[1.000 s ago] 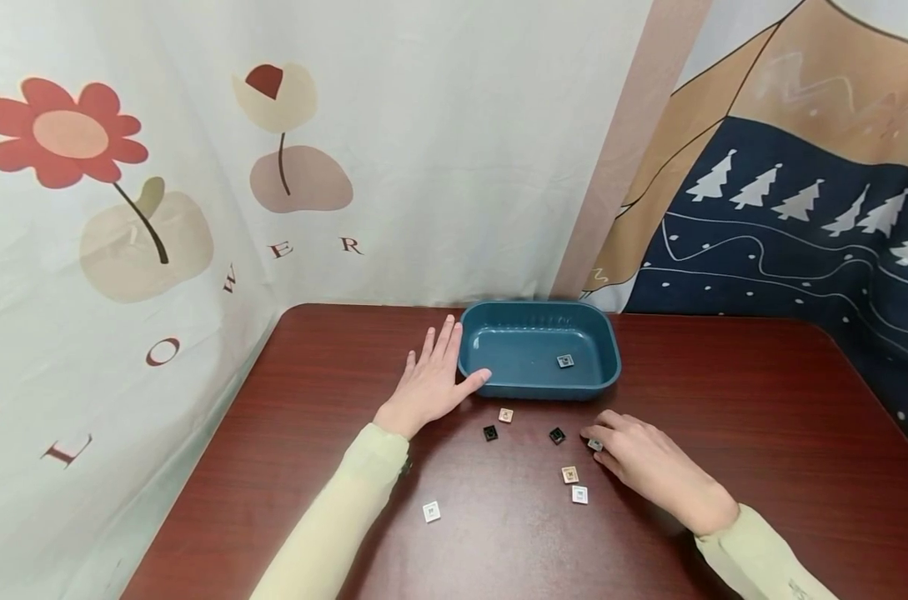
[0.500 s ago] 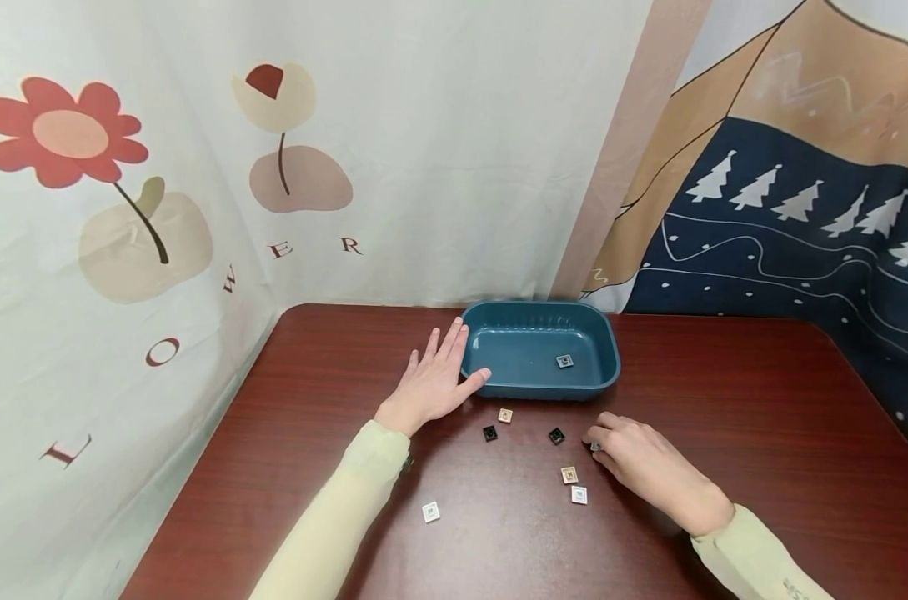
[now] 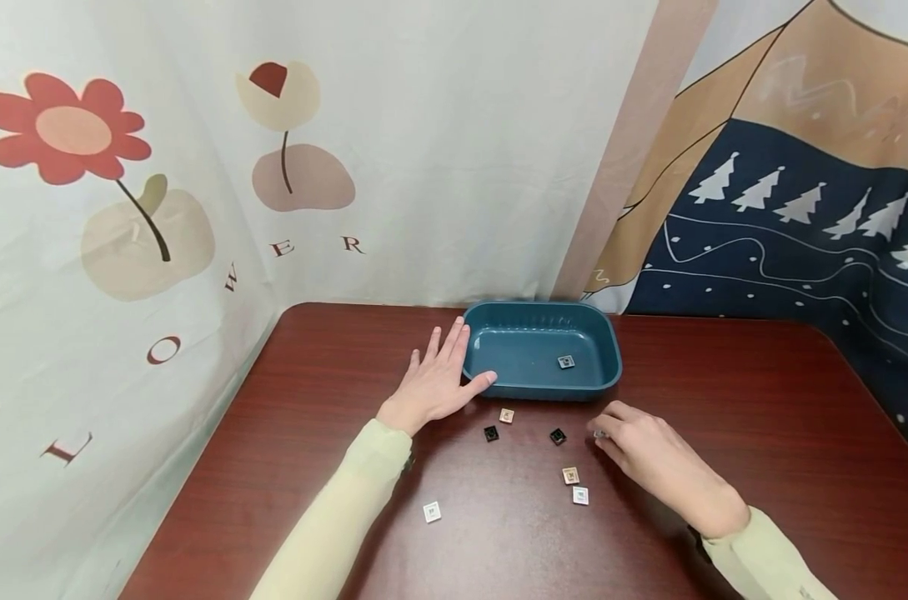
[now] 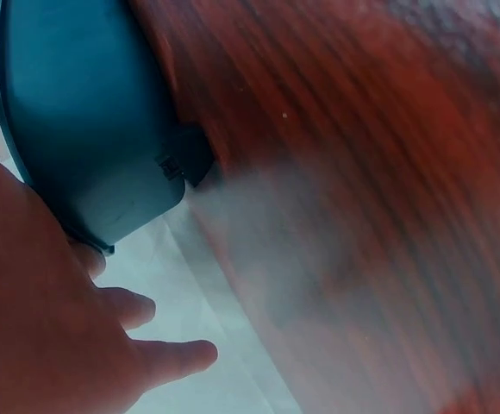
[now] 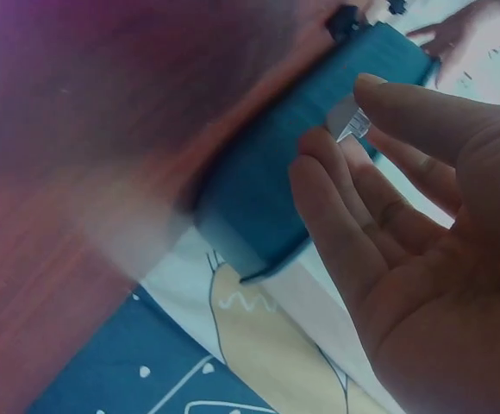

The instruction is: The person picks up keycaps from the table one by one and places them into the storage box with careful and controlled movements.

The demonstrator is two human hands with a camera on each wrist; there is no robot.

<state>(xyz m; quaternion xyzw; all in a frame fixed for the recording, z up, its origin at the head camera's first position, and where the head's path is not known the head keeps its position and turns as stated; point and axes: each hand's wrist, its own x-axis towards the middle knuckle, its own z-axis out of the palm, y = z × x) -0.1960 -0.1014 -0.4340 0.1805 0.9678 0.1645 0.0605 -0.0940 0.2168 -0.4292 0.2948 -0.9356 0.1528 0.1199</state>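
Observation:
My right hand [image 3: 659,454] pinches a small grey keycap [image 5: 351,121] between thumb and fingertips, raised off the table in the right wrist view. In the head view the fingers mostly cover it. With fingers spread and straight, my left hand [image 3: 431,383] rests against the left end of a blue plastic tray [image 3: 539,392]. One grey keycap [image 3: 566,362] lies inside the tray. In front of it lie a beige keycap [image 3: 507,416], two black keycaps [image 3: 491,433], another beige keycap [image 3: 570,476] and a white keycap [image 3: 580,496]. Farther left is one more white keycap [image 3: 432,512].
The dark red wooden table [image 3: 761,400] has its back edge against a hanging cloth [image 3: 438,150] printed with flowers and letters. A navy and tan cloth [image 3: 784,250] with white trees hangs behind the right side.
My right hand has picked the grey keycap up from the table and moved slightly up and toward the tray. The left hand has shifted slightly right against the tray.

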